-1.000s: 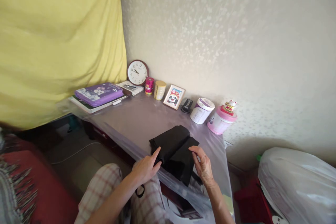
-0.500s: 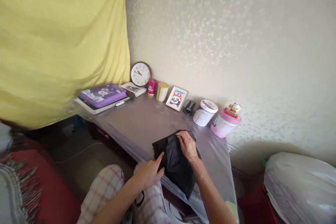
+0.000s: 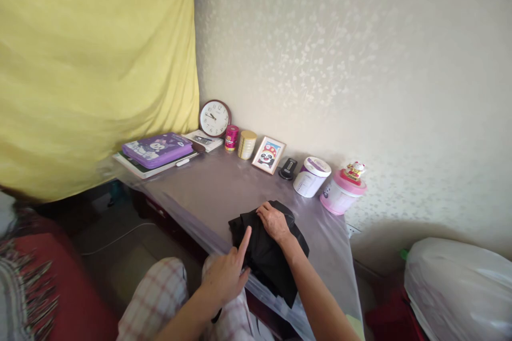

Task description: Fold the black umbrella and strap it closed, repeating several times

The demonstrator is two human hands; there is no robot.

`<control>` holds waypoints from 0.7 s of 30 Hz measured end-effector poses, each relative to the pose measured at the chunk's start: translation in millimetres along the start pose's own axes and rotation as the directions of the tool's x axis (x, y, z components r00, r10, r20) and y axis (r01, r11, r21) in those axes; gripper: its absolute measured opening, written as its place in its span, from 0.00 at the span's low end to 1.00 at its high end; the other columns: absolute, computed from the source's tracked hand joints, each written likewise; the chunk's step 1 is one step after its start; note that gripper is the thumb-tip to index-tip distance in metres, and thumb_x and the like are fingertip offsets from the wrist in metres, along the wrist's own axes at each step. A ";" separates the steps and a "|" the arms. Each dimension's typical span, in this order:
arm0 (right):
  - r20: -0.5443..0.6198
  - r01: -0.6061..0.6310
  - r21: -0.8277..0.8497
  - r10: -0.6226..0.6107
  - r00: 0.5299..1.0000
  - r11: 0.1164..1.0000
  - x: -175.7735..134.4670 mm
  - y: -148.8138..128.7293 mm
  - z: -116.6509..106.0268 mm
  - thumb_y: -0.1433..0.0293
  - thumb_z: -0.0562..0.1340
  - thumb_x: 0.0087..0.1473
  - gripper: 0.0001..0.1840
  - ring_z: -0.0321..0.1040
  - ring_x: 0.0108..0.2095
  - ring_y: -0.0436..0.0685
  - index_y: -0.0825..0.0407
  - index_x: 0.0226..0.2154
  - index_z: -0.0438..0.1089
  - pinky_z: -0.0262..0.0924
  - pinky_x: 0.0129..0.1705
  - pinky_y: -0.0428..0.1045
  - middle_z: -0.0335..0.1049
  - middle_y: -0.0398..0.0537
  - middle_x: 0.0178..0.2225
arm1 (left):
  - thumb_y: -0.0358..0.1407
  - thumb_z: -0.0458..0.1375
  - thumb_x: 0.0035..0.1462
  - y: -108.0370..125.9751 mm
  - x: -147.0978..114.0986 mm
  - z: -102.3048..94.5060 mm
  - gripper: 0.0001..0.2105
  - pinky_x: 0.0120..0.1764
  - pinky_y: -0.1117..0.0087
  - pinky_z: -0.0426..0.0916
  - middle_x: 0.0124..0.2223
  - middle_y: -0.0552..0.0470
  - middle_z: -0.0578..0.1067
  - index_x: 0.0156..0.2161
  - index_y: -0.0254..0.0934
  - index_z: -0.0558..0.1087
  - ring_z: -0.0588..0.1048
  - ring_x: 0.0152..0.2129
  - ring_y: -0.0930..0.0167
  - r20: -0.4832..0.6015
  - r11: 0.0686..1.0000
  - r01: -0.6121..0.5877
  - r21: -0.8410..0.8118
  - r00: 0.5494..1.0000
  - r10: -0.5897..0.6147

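Black fabric, one piece, creased into overlapping folds; lies on the near side of the bench, its lowest corner at or past the edge, presumably set there to be within reach of both hands;

Right hand, one; rests palm down across the top of the fabric, fingers bent and drawn together on a fold, a hold that seems meant to keep the layers gathered;

Left hand, one; at the near left edge of the fabric, index finger stretched along it and thumb held apart, perhaps to steady that side; the remaining fingers are hidden, so whether they grip anything is unclear;

Clear covering, one; spread over the bench and hanging past its edge, likely as protection;

Purple case, one; flat on a book, stacked apparently to save room;

Wall row, left to right: clock, pink can, yellow tin, framed panda picture, small black object, white tub, pink tub bearing a cat figurine; all kept back, seemingly to leave working room in front
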State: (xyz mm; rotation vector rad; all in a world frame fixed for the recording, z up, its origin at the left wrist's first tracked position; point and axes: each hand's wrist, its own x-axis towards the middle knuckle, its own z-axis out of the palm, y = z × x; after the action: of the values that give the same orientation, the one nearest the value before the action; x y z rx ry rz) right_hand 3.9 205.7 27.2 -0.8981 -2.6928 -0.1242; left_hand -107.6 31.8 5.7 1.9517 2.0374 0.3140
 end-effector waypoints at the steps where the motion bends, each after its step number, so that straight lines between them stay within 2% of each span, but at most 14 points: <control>1: 0.008 0.003 -0.004 -0.003 1.000 1.000 0.2 0.2 0.2 0.73 0.54 0.59 0.09 0.68 0.34 0.50 0.50 0.34 0.69 0.62 0.36 0.42 0.69 0.46 0.37 | 0.38 0.48 0.57 2.5 -0.8 0.7 0.38 0.35 0.64 0.67 0.41 0.45 0.74 0.64 0.42 0.26 0.75 0.32 0.62 -0.005 0.999 -0.009 0.046 1.000 0.009; 4: 0.025 0.010 -0.008 -0.010 1.000 1.000 0.9 1.1 0.8 0.72 0.54 0.59 0.09 0.69 0.33 0.50 0.50 0.34 0.70 0.62 0.35 0.42 0.69 0.46 0.36 | 0.34 0.50 0.57 7.6 0.5 2.7 0.36 0.32 0.66 0.66 0.39 0.47 0.73 0.63 0.52 0.32 0.75 0.30 0.63 0.015 0.988 -0.029 0.150 1.000 0.027; 7: 0.033 0.011 -0.007 -0.011 0.999 1.000 0.7 1.0 -1.2 0.71 0.54 0.59 0.09 0.69 0.33 0.50 0.50 0.34 0.70 0.63 0.35 0.42 0.69 0.46 0.35 | 0.33 0.47 0.59 8.0 4.6 4.3 0.33 0.30 0.69 0.66 0.36 0.48 0.74 0.63 0.54 0.35 0.76 0.29 0.65 0.029 0.985 -0.027 0.168 0.999 0.022; 9: 0.013 0.007 0.012 -0.007 1.000 1.000 -2.9 -1.2 -5.2 0.71 0.53 0.60 0.10 0.70 0.35 0.50 0.49 0.38 0.69 0.64 0.37 0.43 0.69 0.47 0.39 | 0.34 0.46 0.61 6.6 6.5 5.5 0.31 0.30 0.70 0.65 0.36 0.49 0.74 0.63 0.54 0.36 0.76 0.30 0.65 0.031 0.986 -0.023 0.166 0.999 0.018; 12: -0.098 0.023 0.122 -0.011 0.995 0.992 -18.0 -7.9 -13.4 0.70 0.50 0.61 0.13 0.69 0.41 0.52 0.50 0.44 0.67 0.65 0.42 0.45 0.67 0.50 0.46 | 0.35 0.47 0.61 3.9 7.2 7.8 0.30 0.31 0.70 0.66 0.37 0.48 0.75 0.64 0.51 0.38 0.76 0.31 0.66 0.036 0.990 -0.027 0.138 0.999 0.022; 16: -0.184 0.095 0.208 -0.056 0.981 0.974 -49.6 -11.3 -17.5 0.69 0.50 0.61 0.13 0.67 0.45 0.53 0.50 0.41 0.69 0.61 0.51 0.51 0.70 0.49 0.43 | 0.35 0.47 0.61 2.1 7.7 10.2 0.30 0.33 0.69 0.67 0.38 0.48 0.75 0.64 0.49 0.37 0.76 0.32 0.65 0.051 0.995 -0.028 0.098 0.998 0.023; 18: -0.189 0.104 0.185 -0.068 0.980 0.977 -60.3 -3.7 -13.1 0.70 0.51 0.61 0.13 0.66 0.46 0.54 0.50 0.42 0.69 0.59 0.53 0.54 0.71 0.49 0.44 | 0.35 0.46 0.61 2.5 8.5 10.7 0.30 0.33 0.69 0.67 0.38 0.48 0.75 0.64 0.49 0.36 0.76 0.32 0.65 0.057 0.995 -0.016 0.102 0.998 0.011; 21: -0.212 0.069 0.131 -0.040 0.976 0.989 -61.6 21.6 -0.8 0.70 0.51 0.61 0.14 0.64 0.50 0.57 0.51 0.44 0.69 0.57 0.54 0.58 0.70 0.51 0.47 | 0.35 0.46 0.62 4.7 9.4 9.8 0.30 0.34 0.68 0.67 0.38 0.47 0.75 0.64 0.48 0.36 0.76 0.32 0.66 0.079 0.995 -0.006 0.105 0.997 -0.003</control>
State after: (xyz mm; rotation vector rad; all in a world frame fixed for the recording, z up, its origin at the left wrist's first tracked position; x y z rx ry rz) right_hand 63.8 187.6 8.8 -0.7271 -2.4970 -0.0415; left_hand -99.9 40.9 -2.3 1.9929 2.0397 0.1300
